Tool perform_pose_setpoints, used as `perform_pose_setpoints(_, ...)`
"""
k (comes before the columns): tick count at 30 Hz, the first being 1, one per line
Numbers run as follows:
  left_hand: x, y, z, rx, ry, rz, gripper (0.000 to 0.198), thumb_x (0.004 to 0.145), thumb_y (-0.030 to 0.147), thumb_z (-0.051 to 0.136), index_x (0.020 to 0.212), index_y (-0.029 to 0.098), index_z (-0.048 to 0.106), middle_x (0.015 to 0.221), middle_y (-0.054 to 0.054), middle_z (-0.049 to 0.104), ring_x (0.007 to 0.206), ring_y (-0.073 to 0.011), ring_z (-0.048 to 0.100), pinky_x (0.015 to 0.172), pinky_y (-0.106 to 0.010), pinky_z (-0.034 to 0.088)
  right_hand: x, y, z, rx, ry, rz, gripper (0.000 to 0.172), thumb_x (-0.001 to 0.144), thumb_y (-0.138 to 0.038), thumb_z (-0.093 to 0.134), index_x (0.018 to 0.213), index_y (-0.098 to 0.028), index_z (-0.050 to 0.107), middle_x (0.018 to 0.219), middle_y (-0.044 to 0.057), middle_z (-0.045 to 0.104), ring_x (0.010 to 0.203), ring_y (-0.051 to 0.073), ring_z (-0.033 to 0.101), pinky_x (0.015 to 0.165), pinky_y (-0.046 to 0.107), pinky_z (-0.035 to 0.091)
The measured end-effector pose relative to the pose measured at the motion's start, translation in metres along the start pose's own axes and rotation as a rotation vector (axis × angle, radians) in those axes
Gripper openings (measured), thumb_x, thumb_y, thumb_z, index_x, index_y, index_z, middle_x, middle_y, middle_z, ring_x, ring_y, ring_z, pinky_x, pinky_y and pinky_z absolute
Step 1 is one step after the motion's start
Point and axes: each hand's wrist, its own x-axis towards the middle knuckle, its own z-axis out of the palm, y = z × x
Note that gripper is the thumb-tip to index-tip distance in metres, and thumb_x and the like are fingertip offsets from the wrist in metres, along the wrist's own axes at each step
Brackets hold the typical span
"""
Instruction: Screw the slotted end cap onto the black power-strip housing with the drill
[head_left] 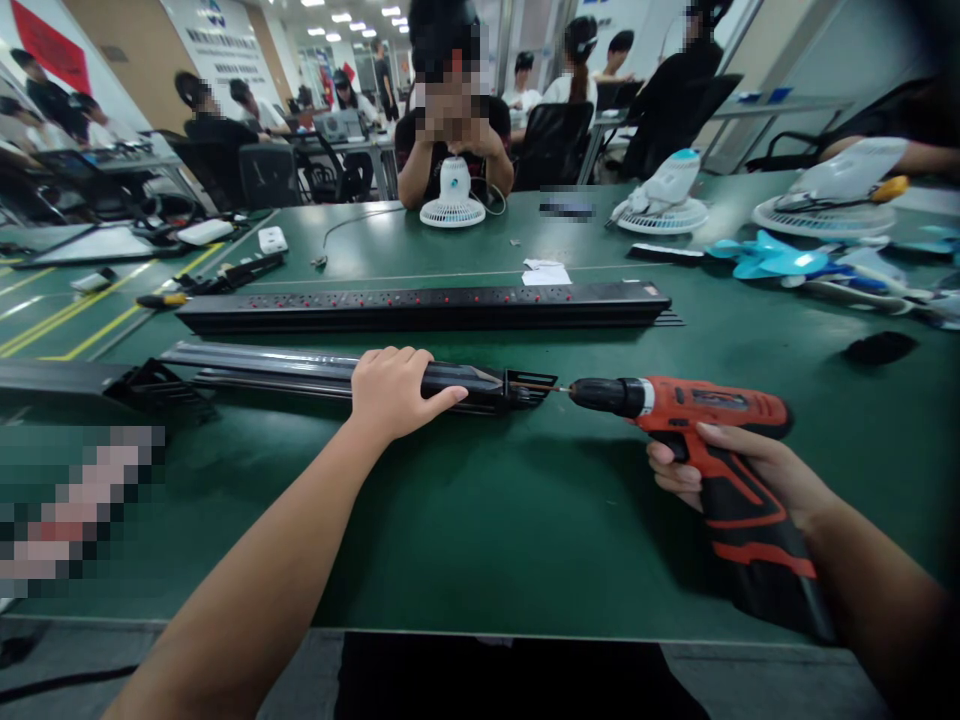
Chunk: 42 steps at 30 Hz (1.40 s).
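Note:
My left hand (394, 390) lies closed over a long black power strip housing (300, 372) on the green table (487, 520), pressing it down near its right end. My right hand (739, 470) grips the handle of a red and black cordless drill (697, 420). The drill lies level, its thin bit (551, 388) pointing left into the bracket at the end of the housing (529, 388).
A second long black power strip (427, 305) with red switches lies behind. White fans (452, 195) (664, 200) (832, 195), blue fan blades (780, 260), a paper slip (546, 272) and tools at far left sit on the table. A person sits opposite; others work behind.

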Motion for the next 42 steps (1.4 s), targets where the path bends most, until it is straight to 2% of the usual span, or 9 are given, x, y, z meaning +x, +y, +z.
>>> perform_pose_setpoints(13,0.0000,-0.0014,0.0018,0.010,0.015,0.014,0.073,0.093,0.085,0.042,0.104,0.020,0.074,0.097,-0.010,0.078,0.093,-0.0335,0.070,0.087,-0.048,0.047,0.0001,-0.0003,-0.0004,0.013,0.035,-0.002,0.033,0.063,-0.048,0.049,0.078,-0.020,0.058,0.054,-0.002,0.046,0.049,0.010,0.034,0.037,0.020,0.033)
perform_pose_setpoints(42,-0.0004,-0.0016,0.0014,0.017,0.022,0.019,0.069,0.093,0.085,0.044,0.102,0.023,0.074,0.096,-0.010,0.078,0.092,-0.0330,0.069,0.087,-0.047,0.047,0.0011,-0.0009,0.0011,0.019,0.029,0.004,0.033,0.062,-0.049,0.050,0.079,-0.020,0.056,0.052,-0.002,0.045,0.048,0.011,0.035,0.037,0.021,0.035)
